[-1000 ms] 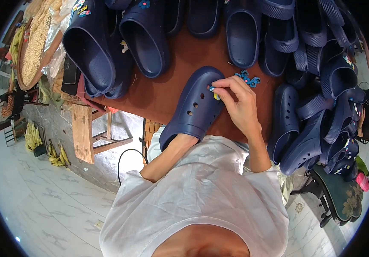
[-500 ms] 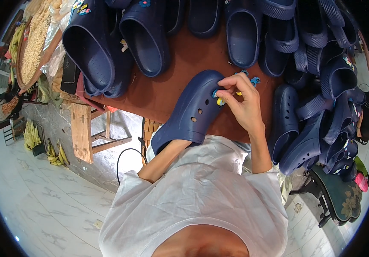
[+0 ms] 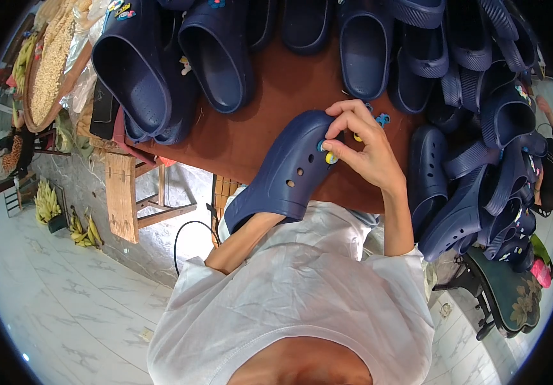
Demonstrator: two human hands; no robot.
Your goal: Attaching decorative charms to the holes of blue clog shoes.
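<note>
A navy clog (image 3: 276, 163) with round holes is tilted above the brown tabletop. My left hand (image 3: 267, 221) reaches in through its heel opening; the fingers are hidden inside the shoe. On the toe, my right hand (image 3: 374, 151) pinches a small blue-and-yellow shoe charm (image 3: 331, 156) between thumb and index finger, right at one of the holes. The other right fingers are curled above it. A bit of yellow (image 3: 358, 137) shows behind those fingers, perhaps another charm. Blue charms (image 3: 383, 120) lie on the table just beyond this hand.
More navy clogs (image 3: 215, 70) line the far side of the brown table (image 3: 289, 83), and a heap of them (image 3: 475, 128) crowds the right. A wooden stool (image 3: 122, 199) stands at the left, near bananas (image 3: 86, 232) on the floor. A dark padded chair (image 3: 504, 292) is at lower right.
The clog's toe has dipped slightly toward me and left. My right hand has shifted a little to the right and its fingers have risen, still pinching the charm at the hole.
</note>
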